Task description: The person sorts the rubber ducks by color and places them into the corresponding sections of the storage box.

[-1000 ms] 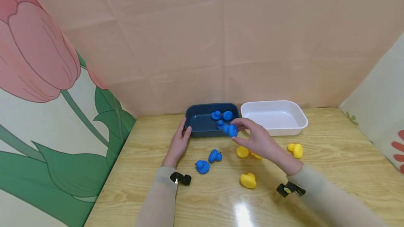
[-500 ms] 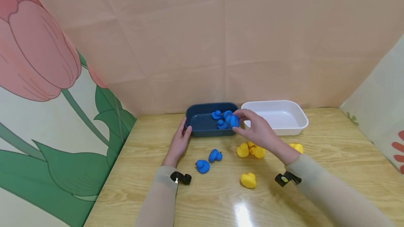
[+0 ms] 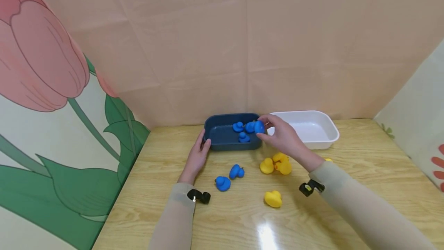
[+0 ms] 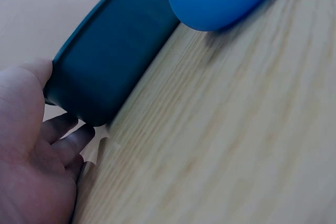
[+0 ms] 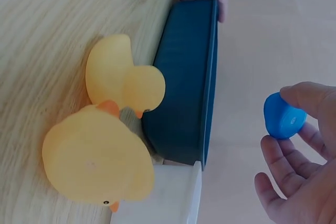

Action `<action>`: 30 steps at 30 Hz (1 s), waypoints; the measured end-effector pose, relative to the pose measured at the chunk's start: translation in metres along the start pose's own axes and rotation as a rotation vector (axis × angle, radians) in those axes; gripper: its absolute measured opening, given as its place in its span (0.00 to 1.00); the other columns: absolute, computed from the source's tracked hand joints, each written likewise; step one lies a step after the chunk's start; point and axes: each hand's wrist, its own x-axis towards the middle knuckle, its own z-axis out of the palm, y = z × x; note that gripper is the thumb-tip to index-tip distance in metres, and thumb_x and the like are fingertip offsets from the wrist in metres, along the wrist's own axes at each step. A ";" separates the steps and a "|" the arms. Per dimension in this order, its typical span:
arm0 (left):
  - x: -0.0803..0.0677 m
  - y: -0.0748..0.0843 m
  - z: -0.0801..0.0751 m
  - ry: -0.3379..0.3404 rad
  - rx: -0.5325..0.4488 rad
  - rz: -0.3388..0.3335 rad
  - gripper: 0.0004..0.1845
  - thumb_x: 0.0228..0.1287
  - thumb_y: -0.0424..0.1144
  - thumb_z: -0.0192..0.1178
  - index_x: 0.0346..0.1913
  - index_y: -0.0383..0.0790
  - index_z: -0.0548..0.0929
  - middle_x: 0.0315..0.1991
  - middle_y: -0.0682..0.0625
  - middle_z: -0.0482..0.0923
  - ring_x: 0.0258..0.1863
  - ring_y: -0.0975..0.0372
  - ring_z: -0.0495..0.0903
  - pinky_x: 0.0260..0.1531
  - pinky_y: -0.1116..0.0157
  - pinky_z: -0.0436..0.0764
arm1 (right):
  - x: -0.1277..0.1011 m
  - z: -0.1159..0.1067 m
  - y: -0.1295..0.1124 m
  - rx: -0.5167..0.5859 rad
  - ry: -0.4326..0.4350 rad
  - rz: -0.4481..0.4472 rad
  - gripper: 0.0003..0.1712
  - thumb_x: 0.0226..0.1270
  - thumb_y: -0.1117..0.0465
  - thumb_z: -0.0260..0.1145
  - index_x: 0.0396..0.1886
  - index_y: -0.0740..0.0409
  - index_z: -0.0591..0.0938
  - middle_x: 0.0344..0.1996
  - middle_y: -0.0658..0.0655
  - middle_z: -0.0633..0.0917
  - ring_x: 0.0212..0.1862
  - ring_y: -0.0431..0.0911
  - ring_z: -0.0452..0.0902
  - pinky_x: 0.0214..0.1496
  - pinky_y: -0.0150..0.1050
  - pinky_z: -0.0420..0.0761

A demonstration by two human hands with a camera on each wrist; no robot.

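At the right end of the dark blue tray (image 3: 236, 147), my right hand (image 3: 285, 137) pinches a blue rubber duck (image 3: 259, 127) between thumb and fingers. The right wrist view shows this held duck (image 5: 284, 116) above the tray's rim. Blue ducks lie inside the tray, one near the front wall (image 3: 244, 137) and another farther back (image 3: 237, 127). My left hand (image 3: 196, 160) grips the tray's left end, its thumb at the rim in the left wrist view and its fingers (image 4: 71, 142) bent against the lower corner.
Two blue ducks, one slightly nearer (image 3: 222, 183), lie on the wooden table (image 3: 138, 211) before the tray. Several yellow ducks (image 3: 267, 166) cluster below my right hand, with another yellow duck (image 3: 273, 199) closer in. A white tray (image 3: 315, 145) stands to the right.
My right hand has carried the blue duck up and slightly right, from in front of the dark tray to over its right end. The left hand has stayed at the tray's left end.
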 end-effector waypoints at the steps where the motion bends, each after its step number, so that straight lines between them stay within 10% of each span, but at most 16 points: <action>1: 0.000 0.000 0.000 -0.001 -0.001 0.001 0.40 0.85 0.70 0.48 0.90 0.63 0.57 0.89 0.51 0.56 0.86 0.52 0.58 0.84 0.51 0.59 | 0.001 0.000 0.000 -0.007 0.000 0.006 0.29 0.75 0.58 0.79 0.71 0.58 0.80 0.61 0.60 0.84 0.61 0.60 0.81 0.64 0.62 0.83; 30: -0.002 0.002 0.000 -0.002 -0.008 -0.002 0.41 0.84 0.71 0.49 0.91 0.63 0.57 0.89 0.51 0.55 0.86 0.51 0.59 0.84 0.49 0.60 | 0.033 0.020 0.017 -0.092 -0.045 0.082 0.28 0.77 0.57 0.77 0.70 0.60 0.80 0.62 0.63 0.85 0.60 0.61 0.81 0.66 0.61 0.82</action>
